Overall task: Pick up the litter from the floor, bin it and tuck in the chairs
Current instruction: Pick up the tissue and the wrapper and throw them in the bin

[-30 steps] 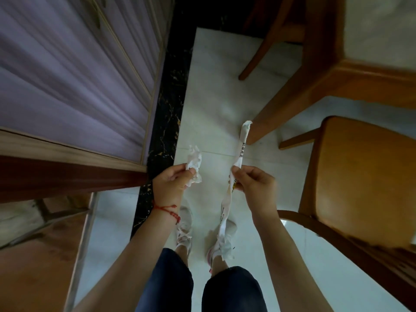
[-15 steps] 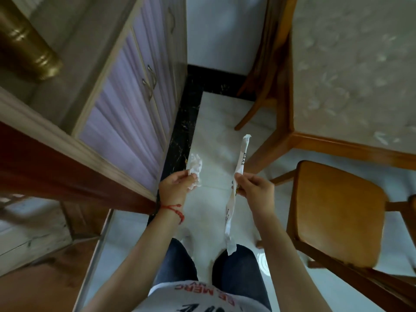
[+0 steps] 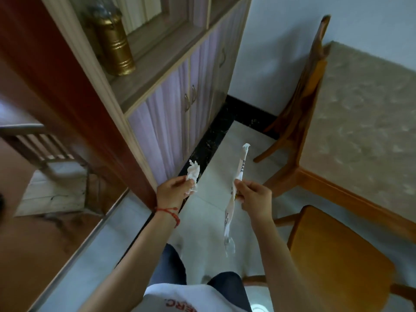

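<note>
Litter off the floor by the look of it: crumpled white tissue wad [image 3: 193, 176] pinched between thumb and fingertips of the left hand [image 3: 174, 192], long white printed paper wrapper [image 3: 234, 199] pinched near its middle by the closed fingers of the right hand [image 3: 254, 199], both held up over the pale tiled floor [image 3: 202, 221] between the lilac-fronted cabinet [image 3: 171, 113] on the left and the stone-topped wooden table [image 3: 360, 122] on the right. No bin anywhere in view, so binning judged not yet done. Near orange-brown wooden chair [image 3: 337, 260] at right standing clear of the table and probably needing tucking in; far wooden chair [image 3: 301, 97] already close against the table's end.
</note>
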Available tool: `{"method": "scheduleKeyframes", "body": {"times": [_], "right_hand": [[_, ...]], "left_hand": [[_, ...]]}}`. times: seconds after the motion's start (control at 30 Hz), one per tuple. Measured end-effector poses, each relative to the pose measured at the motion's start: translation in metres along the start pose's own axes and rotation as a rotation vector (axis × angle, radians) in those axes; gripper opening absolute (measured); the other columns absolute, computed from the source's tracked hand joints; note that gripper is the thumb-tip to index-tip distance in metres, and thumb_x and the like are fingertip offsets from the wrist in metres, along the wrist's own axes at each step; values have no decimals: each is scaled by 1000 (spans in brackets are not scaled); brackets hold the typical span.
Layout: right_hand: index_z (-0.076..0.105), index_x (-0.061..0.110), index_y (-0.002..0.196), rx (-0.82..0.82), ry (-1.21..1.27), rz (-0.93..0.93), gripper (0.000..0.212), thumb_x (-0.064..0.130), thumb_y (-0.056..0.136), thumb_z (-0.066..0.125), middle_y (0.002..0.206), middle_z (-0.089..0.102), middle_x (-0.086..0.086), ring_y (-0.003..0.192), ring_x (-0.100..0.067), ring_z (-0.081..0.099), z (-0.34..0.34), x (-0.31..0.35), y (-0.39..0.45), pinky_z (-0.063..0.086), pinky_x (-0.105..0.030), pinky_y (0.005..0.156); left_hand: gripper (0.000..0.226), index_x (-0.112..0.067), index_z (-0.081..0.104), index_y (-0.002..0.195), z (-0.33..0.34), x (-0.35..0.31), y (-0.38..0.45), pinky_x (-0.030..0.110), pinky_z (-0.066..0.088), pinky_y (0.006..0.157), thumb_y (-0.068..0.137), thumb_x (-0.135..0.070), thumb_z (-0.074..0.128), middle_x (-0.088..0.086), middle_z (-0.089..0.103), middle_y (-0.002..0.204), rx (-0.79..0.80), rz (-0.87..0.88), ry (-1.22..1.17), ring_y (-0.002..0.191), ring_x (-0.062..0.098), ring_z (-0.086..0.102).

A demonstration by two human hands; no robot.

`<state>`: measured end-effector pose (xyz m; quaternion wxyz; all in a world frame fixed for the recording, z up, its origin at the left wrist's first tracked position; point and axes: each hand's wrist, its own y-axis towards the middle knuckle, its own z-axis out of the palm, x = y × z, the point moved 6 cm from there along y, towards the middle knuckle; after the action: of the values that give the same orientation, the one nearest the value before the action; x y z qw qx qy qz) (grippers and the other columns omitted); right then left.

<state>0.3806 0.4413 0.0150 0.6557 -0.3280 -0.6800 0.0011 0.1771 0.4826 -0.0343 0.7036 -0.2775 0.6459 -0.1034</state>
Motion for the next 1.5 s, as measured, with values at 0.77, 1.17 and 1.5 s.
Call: {"method": "scheduleKeyframes", "body": {"times": [0.77, 1.17, 1.5], "right_hand": [[69, -2, 90, 700, -327, -119, 13, 9, 82, 66, 69, 66, -4, 61, -12, 62, 86, -68, -137, 55, -17, 59], [67, 7, 81, 1111, -457, -132, 3, 9, 82, 66, 68, 65, -4, 53, -7, 61, 131, -155, -343, 55, -16, 56], [69, 9, 76, 1414, -650, -166, 6, 11, 82, 67, 66, 64, -6, 61, -16, 59, 133, -251, -527, 56, -28, 67]], "left_hand": [[19, -1, 64, 94, -180, 109, -205, 19, 56, 63, 76, -7, 69, 5, 64, 80, -636, 14, -436, 73, 14, 62], [19, 1, 65, 91, -309, 217, -391, 16, 54, 56, 75, -9, 71, 4, 64, 72, -1005, 76, -619, 64, 12, 62], [8, -2, 65, 83, -387, 297, -557, 18, 56, 58, 76, 0, 67, 1, 64, 62, -1302, 103, -764, 54, 7, 62]]}}
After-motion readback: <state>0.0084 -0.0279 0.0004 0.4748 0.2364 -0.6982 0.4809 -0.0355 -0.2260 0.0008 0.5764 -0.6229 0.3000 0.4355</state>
